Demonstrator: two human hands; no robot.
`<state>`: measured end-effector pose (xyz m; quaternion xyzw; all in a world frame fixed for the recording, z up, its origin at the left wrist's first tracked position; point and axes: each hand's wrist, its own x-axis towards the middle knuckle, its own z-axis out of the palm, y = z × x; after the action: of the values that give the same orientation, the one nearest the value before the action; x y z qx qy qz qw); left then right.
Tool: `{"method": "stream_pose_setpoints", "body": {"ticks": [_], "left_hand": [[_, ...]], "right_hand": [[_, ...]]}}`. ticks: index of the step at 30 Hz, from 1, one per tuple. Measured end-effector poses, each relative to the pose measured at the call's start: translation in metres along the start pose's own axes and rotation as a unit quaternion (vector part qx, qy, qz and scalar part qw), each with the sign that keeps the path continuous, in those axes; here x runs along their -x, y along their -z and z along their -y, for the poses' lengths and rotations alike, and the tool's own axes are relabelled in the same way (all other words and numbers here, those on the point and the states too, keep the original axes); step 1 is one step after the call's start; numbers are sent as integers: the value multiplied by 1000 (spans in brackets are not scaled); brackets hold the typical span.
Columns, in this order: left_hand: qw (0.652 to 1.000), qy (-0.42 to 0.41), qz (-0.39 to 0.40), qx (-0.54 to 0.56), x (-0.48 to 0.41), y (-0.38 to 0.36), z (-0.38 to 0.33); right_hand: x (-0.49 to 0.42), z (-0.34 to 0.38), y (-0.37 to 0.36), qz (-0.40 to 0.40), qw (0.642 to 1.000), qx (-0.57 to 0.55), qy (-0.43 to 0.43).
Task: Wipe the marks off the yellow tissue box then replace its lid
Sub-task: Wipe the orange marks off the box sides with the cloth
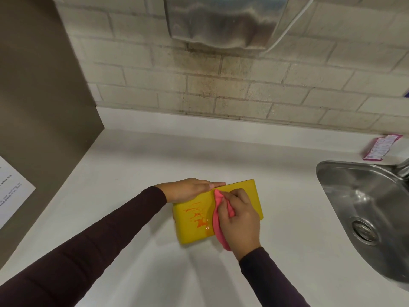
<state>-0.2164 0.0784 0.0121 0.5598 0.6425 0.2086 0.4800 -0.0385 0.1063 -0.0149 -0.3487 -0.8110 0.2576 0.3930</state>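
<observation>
The yellow tissue box (190, 227) lies flat on the white counter (115, 173) in front of me. Wet orange marks (198, 217) streak its upper face, left of centre. My right hand (238, 220) presses a pink cloth (218, 214) onto the box's middle, covering part of its right half. Flat against the box's far edge rests my left hand (188, 189), fingers straight and together, steadying it. No lid is in view.
A steel sink (367, 209) is set into the counter at the right, with a tap at the frame edge. A pink wrapper (379, 147) lies behind it by the tiled wall. A metal dispenser (223, 23) hangs above. A brown panel (39, 107) stands at left.
</observation>
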Motion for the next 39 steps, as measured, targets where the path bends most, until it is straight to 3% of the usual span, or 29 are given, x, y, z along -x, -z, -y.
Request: {"method": "stream_pose_setpoints", "body": {"ticks": [8,14,21,27,35,39], "left_hand": [[1000,0,5,-14,-1,1,1],[1000,-1,0,-4,1,-1,-1],[1000,-5,10,-8,3,-2,1],[1000,4,3,2,3,-1,-3],[1000,-4,7,-9,4,-1,-1],[1000,1,-1,-14,3,-1,-1]], "right_hand": [[14,13,-6,69,995,-7,79],[9,8,-5,27,999,-8,27],[19,22,-13,63,995,-14,81],[10,10,-4,31,999,-12,34],[23,27,-15,78,993,-17,88],[17,16,-4,54,997,-19,55]]}}
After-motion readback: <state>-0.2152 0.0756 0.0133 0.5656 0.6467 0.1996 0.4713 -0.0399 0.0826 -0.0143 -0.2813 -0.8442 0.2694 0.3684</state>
